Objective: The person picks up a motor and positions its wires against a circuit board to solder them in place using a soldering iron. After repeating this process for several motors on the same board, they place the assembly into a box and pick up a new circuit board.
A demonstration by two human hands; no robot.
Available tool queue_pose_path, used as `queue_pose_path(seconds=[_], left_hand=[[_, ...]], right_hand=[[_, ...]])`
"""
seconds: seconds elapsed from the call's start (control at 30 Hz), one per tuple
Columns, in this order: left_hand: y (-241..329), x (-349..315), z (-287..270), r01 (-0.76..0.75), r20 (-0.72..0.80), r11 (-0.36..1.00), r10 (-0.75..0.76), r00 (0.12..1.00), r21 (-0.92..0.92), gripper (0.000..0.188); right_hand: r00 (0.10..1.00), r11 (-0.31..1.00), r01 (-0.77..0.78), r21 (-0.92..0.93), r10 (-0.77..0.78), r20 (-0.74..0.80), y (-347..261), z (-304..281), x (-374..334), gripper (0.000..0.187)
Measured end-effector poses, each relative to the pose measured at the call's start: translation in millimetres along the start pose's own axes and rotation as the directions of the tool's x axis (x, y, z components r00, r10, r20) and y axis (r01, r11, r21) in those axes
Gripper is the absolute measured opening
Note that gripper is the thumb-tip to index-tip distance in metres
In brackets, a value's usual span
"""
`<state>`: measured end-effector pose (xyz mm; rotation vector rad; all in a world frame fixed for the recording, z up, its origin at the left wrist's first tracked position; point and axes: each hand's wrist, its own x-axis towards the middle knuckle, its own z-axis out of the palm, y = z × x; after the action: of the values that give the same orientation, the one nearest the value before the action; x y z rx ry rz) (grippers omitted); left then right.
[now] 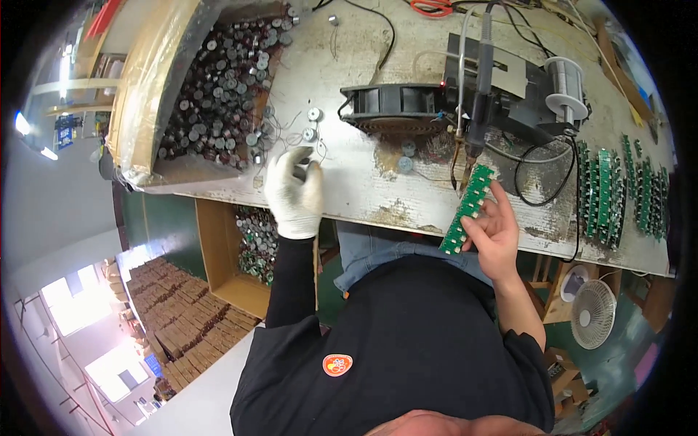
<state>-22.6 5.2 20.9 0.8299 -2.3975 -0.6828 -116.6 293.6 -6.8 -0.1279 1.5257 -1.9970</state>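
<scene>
Slanting lengthwise up-right (steeply): green board (472, 205) in right hand (498, 234).

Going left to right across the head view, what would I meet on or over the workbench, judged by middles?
Heap of small round metal parts → gloved left hand → black fan → right hand holding a green circuit board strip → solder wire spool → rows of green boards.

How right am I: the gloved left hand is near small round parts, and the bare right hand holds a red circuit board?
The circuit board is green, not red, as the head view shows. The bare right hand holds it; the gloved left hand is near small round parts.
</scene>
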Motion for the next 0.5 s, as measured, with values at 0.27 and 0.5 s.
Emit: queue_pose_path(seconds=[0.27, 0.5], left_hand=[[-16.8, 24.3, -3.0, -0.212, 0.372, 0.972, 0.160, 0.914, 0.103, 0.032], [-13.0, 19.0, 12.5, -0.284, 0.307, 0.958, 0.259, 0.916, 0.038, 0.017]], right_hand=[[1.000, 1.000, -0.012, 0.002, 0.012, 0.013, -1.2, 1.9, 0.1, 0.070], [0.999, 0.999, -0.041, -0.004, 0.041, 0.027, -3.2, 0.4, 1.1, 0.071]])
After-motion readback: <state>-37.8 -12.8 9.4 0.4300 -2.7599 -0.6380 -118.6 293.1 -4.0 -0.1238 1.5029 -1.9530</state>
